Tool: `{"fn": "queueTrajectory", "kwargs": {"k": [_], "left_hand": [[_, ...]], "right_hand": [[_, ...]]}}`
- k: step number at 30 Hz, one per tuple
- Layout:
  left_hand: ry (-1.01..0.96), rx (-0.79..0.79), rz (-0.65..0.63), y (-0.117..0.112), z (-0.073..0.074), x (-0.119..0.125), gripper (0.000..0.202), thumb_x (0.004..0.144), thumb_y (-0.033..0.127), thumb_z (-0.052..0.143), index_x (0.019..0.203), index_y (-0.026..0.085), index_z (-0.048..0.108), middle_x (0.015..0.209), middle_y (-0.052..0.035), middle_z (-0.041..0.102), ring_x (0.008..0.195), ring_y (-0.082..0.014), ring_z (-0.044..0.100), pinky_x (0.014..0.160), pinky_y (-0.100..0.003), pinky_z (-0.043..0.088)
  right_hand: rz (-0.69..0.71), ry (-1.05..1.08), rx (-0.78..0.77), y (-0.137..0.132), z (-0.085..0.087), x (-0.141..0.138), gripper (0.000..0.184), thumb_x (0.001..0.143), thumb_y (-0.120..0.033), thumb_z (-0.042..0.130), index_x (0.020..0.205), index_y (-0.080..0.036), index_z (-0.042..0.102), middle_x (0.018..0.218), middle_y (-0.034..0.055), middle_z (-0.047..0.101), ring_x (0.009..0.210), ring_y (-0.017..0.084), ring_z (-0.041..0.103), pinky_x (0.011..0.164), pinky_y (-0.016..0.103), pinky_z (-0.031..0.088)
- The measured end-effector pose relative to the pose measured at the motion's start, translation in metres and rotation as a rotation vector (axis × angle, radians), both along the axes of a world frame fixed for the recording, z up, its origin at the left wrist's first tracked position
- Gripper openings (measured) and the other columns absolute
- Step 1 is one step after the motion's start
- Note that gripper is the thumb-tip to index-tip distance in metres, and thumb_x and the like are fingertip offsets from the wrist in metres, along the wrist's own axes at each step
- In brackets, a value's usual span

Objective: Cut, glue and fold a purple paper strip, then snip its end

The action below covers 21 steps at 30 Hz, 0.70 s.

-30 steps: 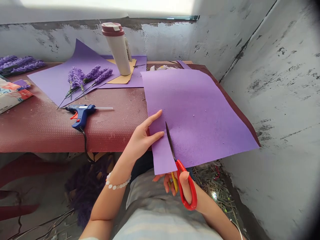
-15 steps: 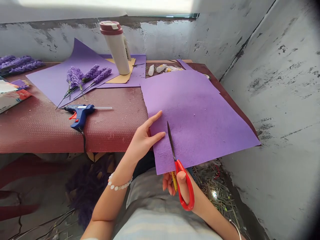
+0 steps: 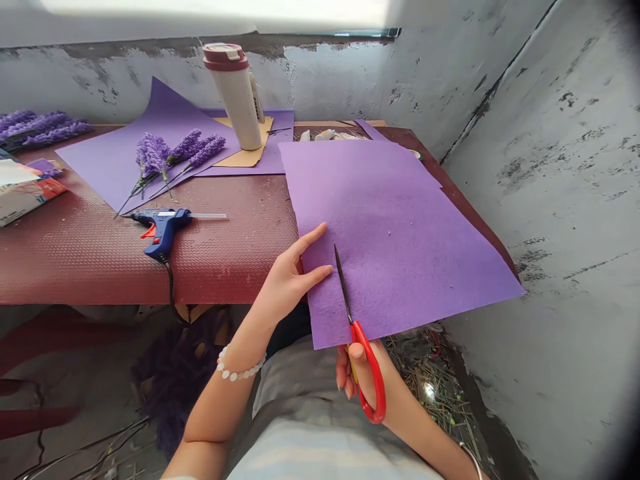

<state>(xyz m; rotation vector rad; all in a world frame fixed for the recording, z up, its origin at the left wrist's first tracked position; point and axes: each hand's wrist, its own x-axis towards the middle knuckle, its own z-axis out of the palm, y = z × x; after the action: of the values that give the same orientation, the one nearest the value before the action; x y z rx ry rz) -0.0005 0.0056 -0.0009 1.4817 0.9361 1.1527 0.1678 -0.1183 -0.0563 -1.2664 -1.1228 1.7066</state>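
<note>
Purple sheet (image 3: pixel 385 227), scissors (image 3: pixel 355 325), handles (image 3: pixel 379 380) now closer

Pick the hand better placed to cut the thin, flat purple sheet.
Probably the right hand: it holds the red-handled metal scissors, one dark blade over the sheet. The left hand lies along the sheet's left side.

Bright top glare, dark right corners

so the big sheet (image 3: pixel 390 220) fills ctr-right of the pic, partly over the table (image 3: pixel 225 280), L hand (image 3: pixel 285 283) at its left edge, R hand (image 3: pixel 367 383) w/ scissors (image 3: pixel 359 331) at the near edge, lower ctr. glue gun (image 3: pixel 164 230) mid-left, flower sprigs (image 3: pixel 153 153) behind it on another sheet (image 3: pixel 105 160), tumbler (image 3: pixel 235 100) upper ctr-left on a card (image 3: pixel 250 158), box (image 3: pixel 30 197) far left.
</note>
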Motion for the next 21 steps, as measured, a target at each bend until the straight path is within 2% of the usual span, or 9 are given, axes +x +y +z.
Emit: {"fn": "queueTrajectory", "kwargs": {"k": [3,9,13,21], "left_hand": [[0.017,0.002,0.0,0.0,0.0,0.0,0.07,0.086,0.029,0.079,0.151,0.026,0.055,0.162,-0.0067,0.053,0.154,-0.0282,0.044,0.13,-0.046,0.033],[0.027,0.015,0.003,-0.001,-0.001,0.0,0.07,0.086,0.03,0.079,0.152,0.026,0.055,0.162,-0.0065,0.053,0.154,-0.0278,0.043,0.13,-0.045,0.033],[0.009,0.007,0.015,0.0,-0.002,0.001,0.07,0.085,0.029,0.08,0.15,0.026,0.056,0.161,-0.0054,0.054,0.154,-0.0267,0.044,0.131,-0.044,0.032],[-0.007,-0.002,0.03,-0.001,0.0,0.002,0.07,0.084,0.028,0.08,0.15,0.025,0.057,0.161,-0.0054,0.054,0.155,-0.0267,0.042,0.132,-0.045,0.03]], "right_hand": [[-0.009,-0.003,-0.023,0.001,0.001,-0.001,0.08,0.071,-0.1,0.047,0.078,-0.022,0.054,0.046,-0.0023,0.053,0.033,0.01,0.045,0.032,0.021,0.031],[0.022,-0.032,-0.017,-0.001,-0.001,-0.003,0.083,0.072,-0.103,0.038,0.055,-0.023,0.049,0.04,0.0014,0.048,0.03,0.01,0.043,0.029,0.022,0.028],[0.013,-0.026,-0.004,-0.003,-0.002,-0.004,0.085,0.077,-0.101,0.035,0.051,-0.022,0.05,0.041,0.0028,0.049,0.031,0.01,0.045,0.03,0.022,0.029],[0.016,-0.03,-0.074,0.005,0.014,-0.011,0.088,0.069,-0.105,0.036,0.039,-0.023,0.046,0.032,-0.0013,0.035,0.024,0.008,0.036,0.028,0.021,0.023]]}}
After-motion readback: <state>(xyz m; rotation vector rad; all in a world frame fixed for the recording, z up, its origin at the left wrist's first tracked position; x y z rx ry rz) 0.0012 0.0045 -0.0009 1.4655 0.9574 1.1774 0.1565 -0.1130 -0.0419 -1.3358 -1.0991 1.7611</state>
